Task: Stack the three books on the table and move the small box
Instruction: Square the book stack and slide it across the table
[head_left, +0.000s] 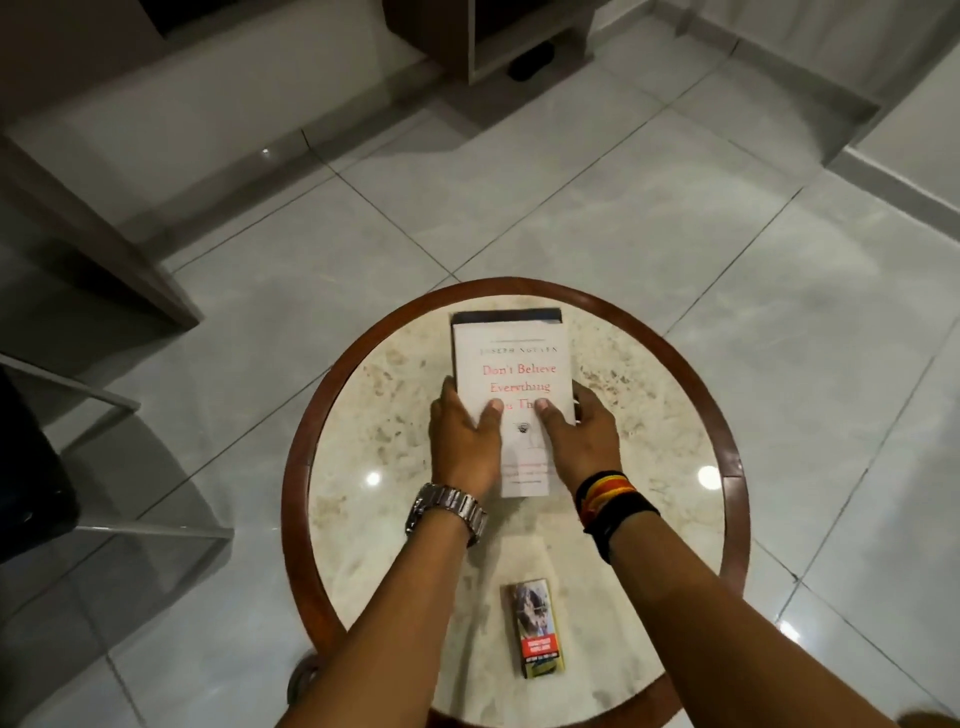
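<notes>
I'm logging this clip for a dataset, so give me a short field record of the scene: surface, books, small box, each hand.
surface: round table with marble-look top and dark wooden rim
books: white book on top of a stack; dark book edge shows beneath; total count unclear
small box: small box lies flat near the table's close edge, apart from the stack, untouched
left hand: left hand on the stack's left side, thumb on cover, wristwatch worn
right hand: right hand on the right side, thumb on cover, wristbands worn

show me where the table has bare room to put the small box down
Bare marble lies left of the left hand out to the table rim, and right of the right hand to the rim. The middle is crowded: both hands grip the white book there. The small box sits near the front edge.
</notes>
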